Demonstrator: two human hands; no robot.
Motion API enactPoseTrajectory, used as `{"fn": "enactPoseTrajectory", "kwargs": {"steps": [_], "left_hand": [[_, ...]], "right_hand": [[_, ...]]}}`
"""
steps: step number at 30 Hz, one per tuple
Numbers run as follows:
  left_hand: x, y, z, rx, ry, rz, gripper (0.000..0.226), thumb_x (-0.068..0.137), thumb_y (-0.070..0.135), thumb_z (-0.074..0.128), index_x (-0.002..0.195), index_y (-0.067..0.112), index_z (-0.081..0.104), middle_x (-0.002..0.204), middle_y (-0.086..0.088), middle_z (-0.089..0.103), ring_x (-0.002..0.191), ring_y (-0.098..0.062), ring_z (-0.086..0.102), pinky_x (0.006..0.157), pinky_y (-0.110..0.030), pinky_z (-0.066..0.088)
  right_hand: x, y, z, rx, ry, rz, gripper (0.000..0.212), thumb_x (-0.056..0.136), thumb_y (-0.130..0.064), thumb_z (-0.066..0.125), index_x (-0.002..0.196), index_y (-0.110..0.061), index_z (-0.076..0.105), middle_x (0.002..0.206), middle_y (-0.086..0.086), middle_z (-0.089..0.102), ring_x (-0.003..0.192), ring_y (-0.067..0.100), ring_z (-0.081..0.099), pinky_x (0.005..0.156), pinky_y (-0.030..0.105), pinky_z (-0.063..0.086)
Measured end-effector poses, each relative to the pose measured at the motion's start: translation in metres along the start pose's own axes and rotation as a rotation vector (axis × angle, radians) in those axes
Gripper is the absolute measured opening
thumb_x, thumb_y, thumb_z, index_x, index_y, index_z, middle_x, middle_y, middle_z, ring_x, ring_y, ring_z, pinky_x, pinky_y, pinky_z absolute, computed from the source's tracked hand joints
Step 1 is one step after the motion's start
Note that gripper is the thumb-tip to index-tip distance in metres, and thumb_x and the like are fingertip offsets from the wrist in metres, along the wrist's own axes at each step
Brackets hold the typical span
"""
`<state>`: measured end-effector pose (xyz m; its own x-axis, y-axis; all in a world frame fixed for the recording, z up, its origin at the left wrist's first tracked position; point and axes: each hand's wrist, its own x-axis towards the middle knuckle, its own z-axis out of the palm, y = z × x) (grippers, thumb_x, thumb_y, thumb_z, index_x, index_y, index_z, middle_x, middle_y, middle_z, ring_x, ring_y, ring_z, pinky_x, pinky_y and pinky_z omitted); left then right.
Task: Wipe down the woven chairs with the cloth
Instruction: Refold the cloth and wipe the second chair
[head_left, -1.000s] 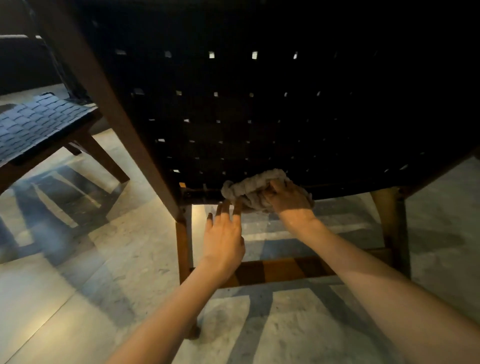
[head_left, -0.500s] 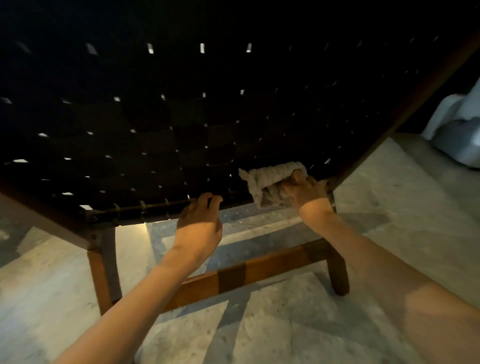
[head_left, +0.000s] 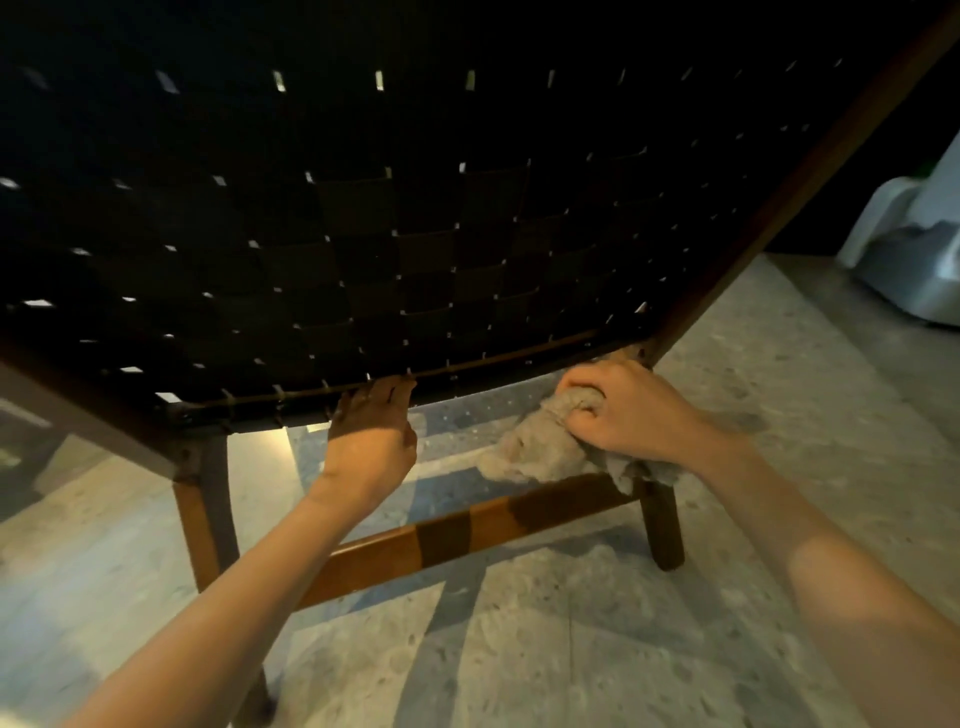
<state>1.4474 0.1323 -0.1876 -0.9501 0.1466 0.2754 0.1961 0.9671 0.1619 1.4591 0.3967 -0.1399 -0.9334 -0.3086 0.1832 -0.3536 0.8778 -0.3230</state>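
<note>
Cloth (head_left: 540, 447) sat bunched in my right hand (head_left: 628, 410), fingers curled round it, at bottom right corner of woven chair (head_left: 415, 234). Left hand (head_left: 371, 436) hooked its fingers over lower rail (head_left: 493, 359), I'd guess to steady the frame.

- We see a pale, speckled stone floor (head_left: 571, 649) across the lower half of the view.
- Over it we find broad dark shadow bands (head_left: 452, 613) running at a slant, with lighter strips between them.
- We notice a small bright patch of light (head_left: 297, 441) left of centre.
- At the right edge stands a whitish rounded object (head_left: 909, 260); we cannot tell what it is.
</note>
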Motion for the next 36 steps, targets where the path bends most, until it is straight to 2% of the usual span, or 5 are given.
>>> {"fn": "enactPoseTrajectory", "kwargs": {"steps": [6, 12, 17, 28, 36], "left_hand": [[-0.003, -0.013, -0.005, -0.036, 0.0, -0.025, 0.057, 0.093, 0.017, 0.05, 0.146, 0.022, 0.03, 0.149, -0.001, 0.035, 0.137, -0.022, 0.031, 0.112, -0.032, 0.023], [0.002, -0.017, -0.003, -0.091, -0.006, -0.047, 0.053, 0.094, 0.015, 0.048, 0.145, 0.022, 0.034, 0.147, -0.001, 0.04, 0.133, -0.022, 0.037, 0.106, -0.029, 0.033], [0.004, -0.018, 0.003, -0.069, 0.025, -0.069, 0.053, 0.095, 0.015, 0.045, 0.145, 0.024, 0.033, 0.147, 0.001, 0.039, 0.133, -0.02, 0.036, 0.106, -0.028, 0.032], [0.008, -0.013, 0.01, 0.036, 0.041, -0.078, 0.055, 0.095, 0.009, 0.041, 0.146, 0.029, 0.03, 0.149, 0.001, 0.035, 0.132, -0.025, 0.036, 0.101, -0.031, 0.038], [0.014, 0.002, 0.017, 0.257, -0.08, -0.065, 0.069, 0.095, 0.005, 0.035, 0.149, 0.038, 0.009, 0.148, -0.015, 0.023, 0.134, -0.038, 0.029, 0.105, -0.044, 0.038]], "right_hand": [[0.032, -0.029, 0.027, -0.003, 0.373, -0.101, 0.038, 0.078, -0.013, 0.07, 0.114, -0.019, 0.059, 0.093, -0.003, 0.06, 0.083, 0.023, 0.062, 0.06, 0.014, 0.038], [0.059, -0.063, 0.082, -0.076, 0.446, -0.052, 0.04, 0.072, -0.007, 0.074, 0.111, -0.011, 0.067, 0.117, 0.015, 0.062, 0.103, 0.046, 0.054, 0.082, 0.048, 0.05], [0.059, -0.071, 0.12, -0.247, 0.451, 0.016, 0.061, 0.074, -0.049, 0.07, 0.124, -0.015, 0.06, 0.133, 0.017, 0.051, 0.108, 0.054, 0.049, 0.089, 0.058, 0.047], [0.072, -0.05, 0.111, -0.237, 0.512, -0.096, 0.05, 0.058, -0.008, 0.084, 0.106, -0.013, 0.071, 0.108, 0.018, 0.066, 0.083, 0.052, 0.057, 0.059, 0.048, 0.057], [0.066, -0.003, 0.092, -0.286, 0.476, -0.073, 0.045, 0.074, -0.009, 0.074, 0.118, -0.012, 0.064, 0.113, 0.016, 0.062, 0.095, 0.045, 0.059, 0.078, 0.047, 0.052]]}}
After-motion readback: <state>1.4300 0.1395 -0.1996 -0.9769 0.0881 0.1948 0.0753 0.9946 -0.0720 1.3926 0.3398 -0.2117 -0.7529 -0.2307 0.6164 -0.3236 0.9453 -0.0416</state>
